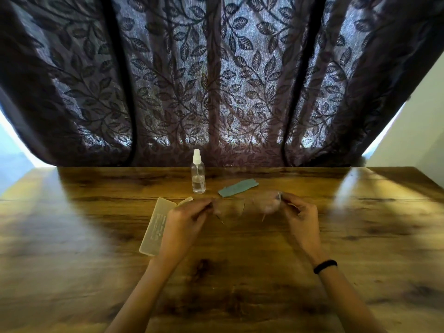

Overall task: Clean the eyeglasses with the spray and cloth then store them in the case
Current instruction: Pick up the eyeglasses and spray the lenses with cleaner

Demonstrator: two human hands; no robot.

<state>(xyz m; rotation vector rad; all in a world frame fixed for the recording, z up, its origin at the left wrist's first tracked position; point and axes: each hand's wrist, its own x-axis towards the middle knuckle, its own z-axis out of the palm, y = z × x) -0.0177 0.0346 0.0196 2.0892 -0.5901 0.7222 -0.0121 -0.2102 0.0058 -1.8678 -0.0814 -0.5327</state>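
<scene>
Both hands hold a pair of thin-framed eyeglasses [240, 207] just above the wooden table [240, 284]; the glasses are blurred. My left hand [185, 222] pinches the left end of the frame and my right hand [300, 217] pinches the right end. A clear spray bottle [198, 174] with a white nozzle stands upright behind the glasses. A teal cloth [237, 187] lies flat to the bottle's right. A translucent eyeglass case [156, 225] lies under and left of my left hand, its lid open.
A dark leaf-patterned curtain [216, 80] hangs along the table's far edge. A black band [325, 266] circles my right wrist. Bright light falls on the table at far left and right.
</scene>
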